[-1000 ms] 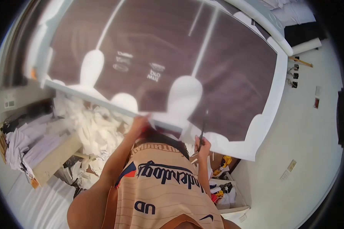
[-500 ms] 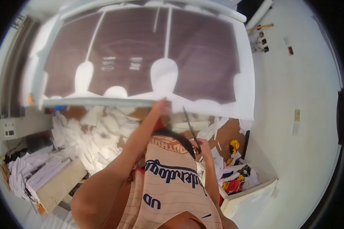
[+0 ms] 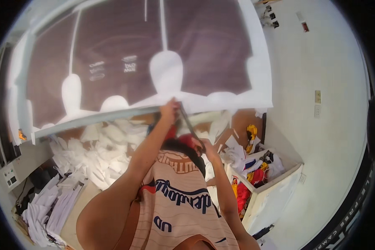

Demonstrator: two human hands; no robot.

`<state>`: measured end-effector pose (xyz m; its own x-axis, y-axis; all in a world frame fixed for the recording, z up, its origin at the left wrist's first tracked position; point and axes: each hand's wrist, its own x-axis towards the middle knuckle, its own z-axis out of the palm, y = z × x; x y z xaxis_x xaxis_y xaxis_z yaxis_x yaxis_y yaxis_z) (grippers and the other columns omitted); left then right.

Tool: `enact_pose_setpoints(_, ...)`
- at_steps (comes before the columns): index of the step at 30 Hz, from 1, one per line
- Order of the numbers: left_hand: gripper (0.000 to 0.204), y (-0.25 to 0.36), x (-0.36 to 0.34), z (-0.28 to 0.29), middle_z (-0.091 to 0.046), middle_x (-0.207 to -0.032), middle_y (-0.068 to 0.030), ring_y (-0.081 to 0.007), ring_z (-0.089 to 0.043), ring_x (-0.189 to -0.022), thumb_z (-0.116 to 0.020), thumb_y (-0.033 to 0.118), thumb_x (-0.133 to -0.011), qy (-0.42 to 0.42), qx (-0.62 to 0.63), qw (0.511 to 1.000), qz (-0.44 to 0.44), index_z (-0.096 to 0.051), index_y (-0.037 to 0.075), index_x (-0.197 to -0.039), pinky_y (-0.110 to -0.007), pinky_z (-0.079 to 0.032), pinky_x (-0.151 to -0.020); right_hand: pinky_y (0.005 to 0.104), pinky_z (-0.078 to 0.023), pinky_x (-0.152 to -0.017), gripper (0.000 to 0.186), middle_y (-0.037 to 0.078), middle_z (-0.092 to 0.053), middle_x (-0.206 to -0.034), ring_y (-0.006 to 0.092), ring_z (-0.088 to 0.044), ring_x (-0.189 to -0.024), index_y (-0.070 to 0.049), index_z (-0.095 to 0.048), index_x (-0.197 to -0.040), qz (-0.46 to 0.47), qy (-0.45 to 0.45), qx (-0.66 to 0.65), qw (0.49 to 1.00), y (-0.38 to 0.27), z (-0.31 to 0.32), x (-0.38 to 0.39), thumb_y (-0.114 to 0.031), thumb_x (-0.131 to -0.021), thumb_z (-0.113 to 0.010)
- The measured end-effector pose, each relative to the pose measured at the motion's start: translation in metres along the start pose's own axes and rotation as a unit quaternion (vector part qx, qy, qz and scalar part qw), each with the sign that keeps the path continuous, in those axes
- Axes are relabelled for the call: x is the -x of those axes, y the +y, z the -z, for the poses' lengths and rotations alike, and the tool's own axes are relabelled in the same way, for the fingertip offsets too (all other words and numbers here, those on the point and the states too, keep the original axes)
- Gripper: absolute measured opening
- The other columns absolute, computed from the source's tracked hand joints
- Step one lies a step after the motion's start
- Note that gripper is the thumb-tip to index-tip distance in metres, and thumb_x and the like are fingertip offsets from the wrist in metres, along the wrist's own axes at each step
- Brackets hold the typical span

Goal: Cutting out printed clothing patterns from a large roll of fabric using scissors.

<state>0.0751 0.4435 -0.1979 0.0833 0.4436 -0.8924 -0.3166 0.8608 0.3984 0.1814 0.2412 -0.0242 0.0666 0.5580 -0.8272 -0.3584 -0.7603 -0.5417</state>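
Observation:
A large white printed sheet (image 3: 208, 100) with dark brownish panels spreads out in front of me, and its near edge faces me. At that edge my left hand (image 3: 170, 111) is closed, gripping the border beside a pale shape in the print. My right hand (image 3: 207, 150), lower and to the right, is closed round the handles of a long pair of dark scissors (image 3: 190, 126). The blades point up and left, and their tips reach the sheet's edge just right of my left fingers. Whether they touch the sheet I cannot tell.
Heaps of white scraps (image 3: 96, 152) lie below the sheet. A white bin (image 3: 275, 185) at the right holds red, yellow and dark cloth. Folded white cloth (image 3: 46, 208) is piled at lower left. A pale wall (image 3: 308, 137) bounds the right side.
The scissors have swung up and left, bringing their tips to the sheet's edge beside my left hand. My right hand has risen with them. The whole view has shifted, placing the sheet higher.

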Motion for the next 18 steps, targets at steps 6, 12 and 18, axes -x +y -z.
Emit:
enact_pose_setpoints(6,0.028,0.031,0.032,-0.006,-0.072,-0.093,-0.0143,-0.0206,-0.067,-0.081,-0.08,0.02,-0.085,0.019,-0.102,0.994,-0.016,-0.068,0.003,-0.104,-0.032,-0.049,-0.06,0.026,-0.04,-0.049,0.043,-0.001,-0.054,-0.06,0.0108,-0.052,-0.05,-0.008,-0.06,-0.075,0.023,0.05,-0.053,0.997,0.018,-0.033,-0.031,-0.045,-0.091,-0.073)
enact_pose_setpoints(12,0.027,0.023,0.009,0.011,-0.073,-0.093,-0.0125,-0.0222,-0.072,-0.079,-0.076,0.017,-0.089,-0.043,-0.071,0.996,-0.036,-0.066,0.002,-0.11,-0.035,-0.057,-0.063,0.0264,-0.039,-0.049,0.038,-0.002,-0.052,-0.061,0.0105,-0.051,-0.05,-0.009,-0.056,-0.075,0.026,0.075,-0.096,0.992,0.027,-0.052,-0.075,-0.038,-0.094,-0.071)
enact_pose_setpoints(18,0.031,0.022,-0.001,0.017,-0.073,-0.092,-0.0115,-0.0205,-0.072,-0.079,-0.076,0.018,-0.089,-0.066,-0.125,0.989,-0.031,-0.066,-0.001,-0.11,-0.033,-0.058,-0.063,0.0264,-0.036,-0.045,0.039,-0.003,-0.049,-0.057,0.0091,-0.047,-0.046,-0.009,-0.055,-0.072,0.072,0.095,-0.08,0.99,0.037,-0.068,-0.104,-0.037,-0.094,-0.072)
